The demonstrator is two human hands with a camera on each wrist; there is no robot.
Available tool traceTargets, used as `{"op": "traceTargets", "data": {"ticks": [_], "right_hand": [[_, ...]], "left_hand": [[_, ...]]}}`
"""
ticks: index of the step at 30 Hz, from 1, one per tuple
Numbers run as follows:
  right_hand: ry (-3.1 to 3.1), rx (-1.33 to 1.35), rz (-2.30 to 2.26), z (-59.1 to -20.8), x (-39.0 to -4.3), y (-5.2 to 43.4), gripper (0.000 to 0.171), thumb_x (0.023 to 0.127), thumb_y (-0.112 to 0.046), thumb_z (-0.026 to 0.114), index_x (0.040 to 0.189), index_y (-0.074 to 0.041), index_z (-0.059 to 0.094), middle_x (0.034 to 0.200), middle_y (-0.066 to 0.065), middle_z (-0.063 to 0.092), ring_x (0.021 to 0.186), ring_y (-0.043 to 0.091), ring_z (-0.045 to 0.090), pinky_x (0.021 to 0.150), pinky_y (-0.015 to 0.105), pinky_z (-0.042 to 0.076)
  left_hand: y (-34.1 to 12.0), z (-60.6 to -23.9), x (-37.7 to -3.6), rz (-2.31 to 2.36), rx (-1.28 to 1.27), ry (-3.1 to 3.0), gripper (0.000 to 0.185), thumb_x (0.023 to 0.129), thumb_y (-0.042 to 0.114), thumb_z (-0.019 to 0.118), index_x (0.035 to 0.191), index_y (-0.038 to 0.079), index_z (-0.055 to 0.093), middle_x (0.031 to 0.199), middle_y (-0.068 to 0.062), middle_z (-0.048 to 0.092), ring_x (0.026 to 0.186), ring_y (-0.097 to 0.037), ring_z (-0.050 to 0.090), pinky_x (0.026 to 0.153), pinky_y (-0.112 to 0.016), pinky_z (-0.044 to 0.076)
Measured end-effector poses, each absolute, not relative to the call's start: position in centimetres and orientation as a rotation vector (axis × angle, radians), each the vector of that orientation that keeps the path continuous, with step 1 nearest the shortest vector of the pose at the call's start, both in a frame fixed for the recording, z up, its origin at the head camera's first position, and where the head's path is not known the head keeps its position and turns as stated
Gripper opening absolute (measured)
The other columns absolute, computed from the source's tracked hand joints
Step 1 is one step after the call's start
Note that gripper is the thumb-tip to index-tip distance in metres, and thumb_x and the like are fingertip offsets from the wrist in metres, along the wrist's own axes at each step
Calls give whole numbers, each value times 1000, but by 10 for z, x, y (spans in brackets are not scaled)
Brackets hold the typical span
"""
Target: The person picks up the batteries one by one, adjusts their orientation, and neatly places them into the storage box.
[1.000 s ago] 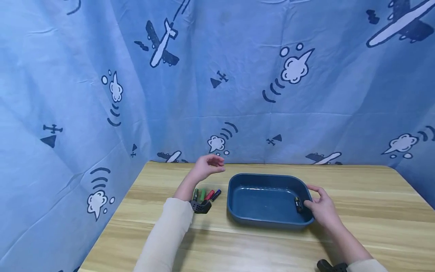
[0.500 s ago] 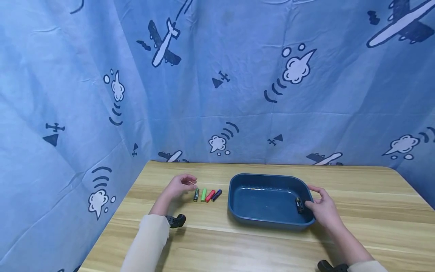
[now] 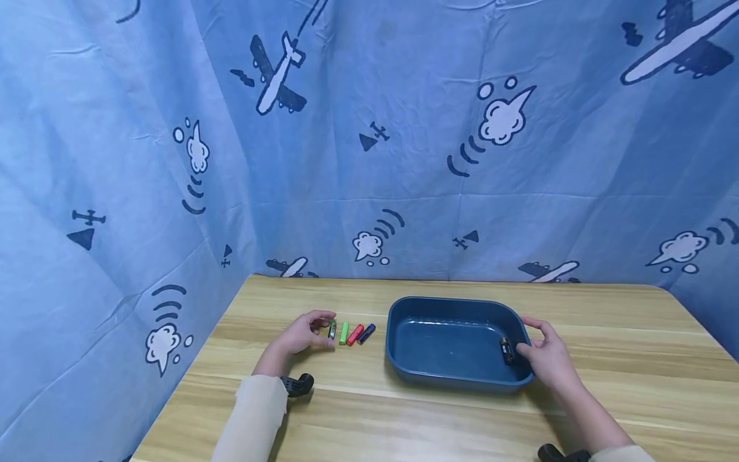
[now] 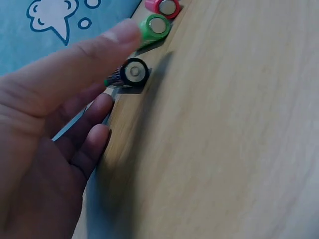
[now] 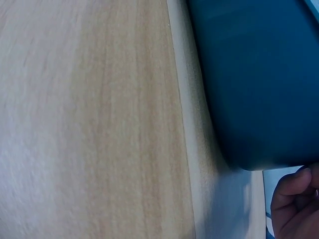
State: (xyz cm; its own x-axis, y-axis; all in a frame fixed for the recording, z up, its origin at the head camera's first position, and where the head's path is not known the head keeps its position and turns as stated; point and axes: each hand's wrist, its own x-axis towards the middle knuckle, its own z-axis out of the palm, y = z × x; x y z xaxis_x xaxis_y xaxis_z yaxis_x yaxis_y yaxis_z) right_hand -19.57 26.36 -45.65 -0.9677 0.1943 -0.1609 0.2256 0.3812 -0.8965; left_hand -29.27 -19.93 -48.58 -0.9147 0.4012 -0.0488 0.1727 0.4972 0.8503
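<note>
A row of small batteries lies on the wooden table (image 3: 439,417) left of a dark blue tray (image 3: 447,378): black-and-green (image 3: 331,330), green (image 3: 344,333), red (image 3: 355,334), dark blue (image 3: 366,333). My left hand (image 3: 323,329) curls round the black-and-green battery (image 4: 133,72), thumb and fingers on either side of it, with the green battery (image 4: 155,27) and red battery (image 4: 167,7) just beyond. My right hand (image 3: 528,337) grips the tray's right rim, thumb inside close to a black battery (image 3: 506,351) lying in the tray. The right wrist view shows the tray wall (image 5: 249,74) and a fingertip (image 5: 294,196).
A blue cloth printed with planes and clouds (image 3: 369,141) hangs behind and to the left of the table. Black wrist-camera mounts show at my left cuff (image 3: 297,384) and right cuff (image 3: 554,452). Bare wood stretches in front of and right of the tray.
My left hand came down from above the table's back, moved right to the battery row and closed round the black-and-green battery. The right hand stayed on the tray rim.
</note>
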Motion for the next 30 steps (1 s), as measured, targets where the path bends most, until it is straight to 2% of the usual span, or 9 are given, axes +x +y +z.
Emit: {"op": "traceTargets", "data": {"ticks": [3,7,24,30], "right_hand": [[2588,395,-1678,-455,-196,264,57,89,-1,49,141,2,24,100,31,61,76,25,66,67,40,54],[2599,395,-1659,-454,-196,264,57,90,-1,49,141,2,24,102,31,61,77,26,66,68,40,54],[2604,395,-1645,-454,-195,264,57,90,-1,49,141,2,23,105,33,59,80,28,66,69,40,54],[2619,387,-1629,-454,-195,263,57,90,-2,49,141,3,24,106,34,58,80,30,66,69,40,54]], "left_hand": [[-200,-486,-293,1341,525,2487,66,71,11,80,129,2,50,121,-13,54,112,-29,48,95,-43,38],[-199,-486,-293,1289,488,2506,63,70,11,80,128,8,54,120,-8,53,111,-26,47,98,-44,35],[-196,-486,-295,1181,503,2580,56,72,14,80,123,12,58,119,-5,53,109,-23,48,98,-42,36],[-196,-486,-295,1187,480,2612,53,69,13,82,118,10,61,112,-4,56,105,-23,50,95,-43,38]]}}
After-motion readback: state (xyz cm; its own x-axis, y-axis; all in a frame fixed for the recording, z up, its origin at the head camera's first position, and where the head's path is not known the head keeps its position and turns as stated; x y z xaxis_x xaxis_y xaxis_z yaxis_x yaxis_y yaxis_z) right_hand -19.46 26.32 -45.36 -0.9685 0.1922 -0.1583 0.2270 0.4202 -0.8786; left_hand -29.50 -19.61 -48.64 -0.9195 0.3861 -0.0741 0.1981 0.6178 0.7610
